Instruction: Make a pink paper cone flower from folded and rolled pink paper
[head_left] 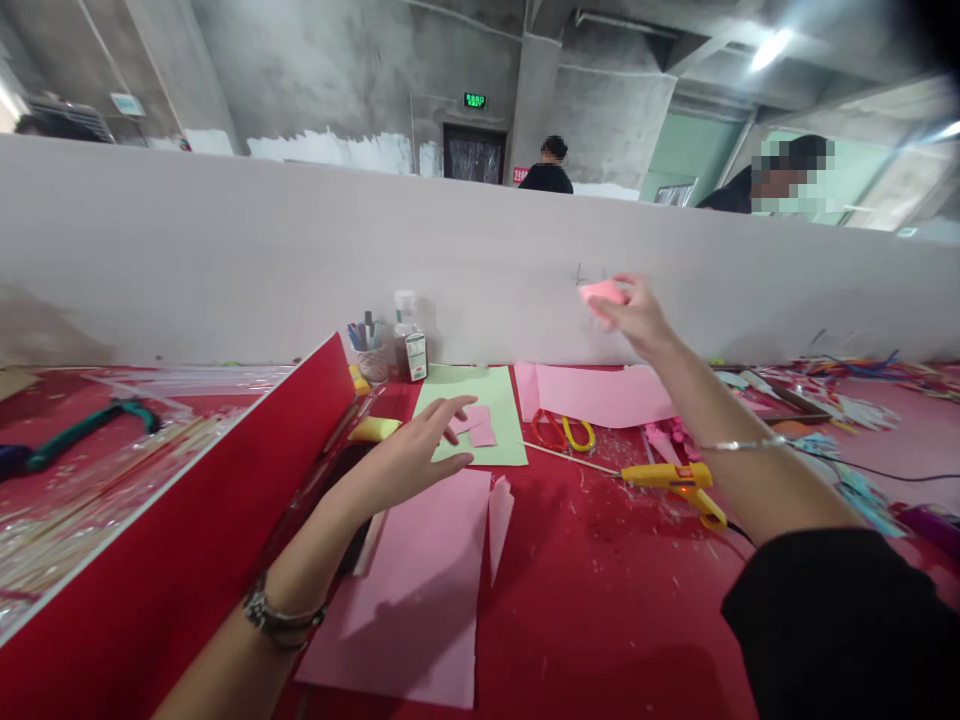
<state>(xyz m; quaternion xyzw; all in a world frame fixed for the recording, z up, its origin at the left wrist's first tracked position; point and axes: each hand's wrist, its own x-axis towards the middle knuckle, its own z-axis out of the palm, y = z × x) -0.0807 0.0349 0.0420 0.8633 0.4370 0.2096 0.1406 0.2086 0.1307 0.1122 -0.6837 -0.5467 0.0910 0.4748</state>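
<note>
My right hand (636, 318) is raised in front of the white partition, its fingers closed on a small piece of pink paper (602, 294). Over the light green sheet (469, 385) hovers my left hand (416, 445), fingers apart and nothing in them. Small pink paper pieces (482, 427) lie on the green sheet just beyond its fingertips. Below that hand a large pink sheet (431, 600) is spread on the red table, with a folded pink scrap (500, 520) at its right edge. Under my right forearm rests a yellow glue gun (667, 477).
A red divider board (225, 510) stands at left, with plastic-wrapped sticks beyond it. Scissors with red and yellow handles (577, 434) lie beside a pink strip (600, 395). A pen cup (370, 358) and a bottle (411, 345) stand by the white partition (262, 260). Two people are behind it.
</note>
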